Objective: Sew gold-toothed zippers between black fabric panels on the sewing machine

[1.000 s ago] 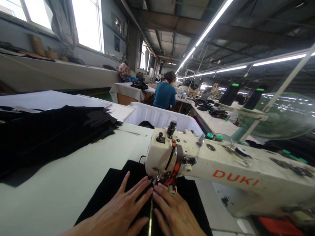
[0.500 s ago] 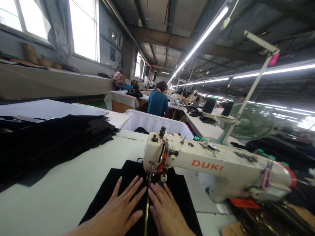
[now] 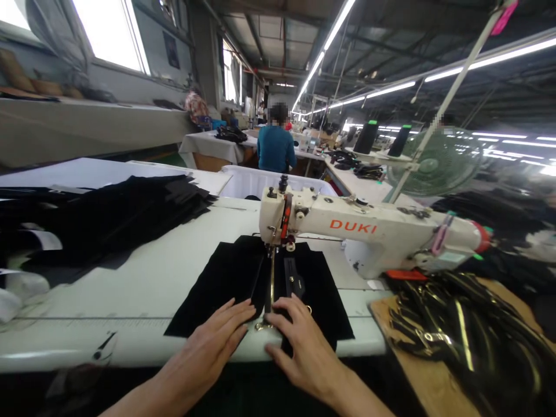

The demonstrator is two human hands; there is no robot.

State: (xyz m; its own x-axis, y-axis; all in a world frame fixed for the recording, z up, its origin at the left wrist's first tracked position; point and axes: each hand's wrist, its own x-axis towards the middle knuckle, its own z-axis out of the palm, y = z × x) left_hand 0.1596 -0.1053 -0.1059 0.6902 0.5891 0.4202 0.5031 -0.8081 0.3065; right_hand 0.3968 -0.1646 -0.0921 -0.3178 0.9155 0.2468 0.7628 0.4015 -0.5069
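Note:
A black fabric panel [image 3: 226,278] lies on the white sewing table, its upper part under the head of a white sewing machine [image 3: 313,214]. Down its middle runs a zipper [image 3: 272,275] with gold teeth, passing beneath the needle area; a gold metal piece [image 3: 263,326] shows at its near end. Left of the zipper, my left hand [image 3: 217,336] rests flat on the cloth with fingers stretched. On the other side, my right hand [image 3: 299,341] touches the panel, fingers apart and the thumb spread towards the table edge. A small black tag-like piece [image 3: 294,284] lies right of the zipper.
A stack of black fabric pieces [image 3: 143,214] covers the table's left. Gold-toothed zippers [image 3: 460,324] are heaped on a wooden board [image 3: 417,370] at right. Behind the machine stand a white bin [image 3: 247,179], a person in blue [image 3: 275,147] and a green fan [image 3: 434,165].
My view has tipped down, showing the table's front edge and zipper heap. Both hands have slid back from the needle to the panel's near edge, exposing more of the zipper.

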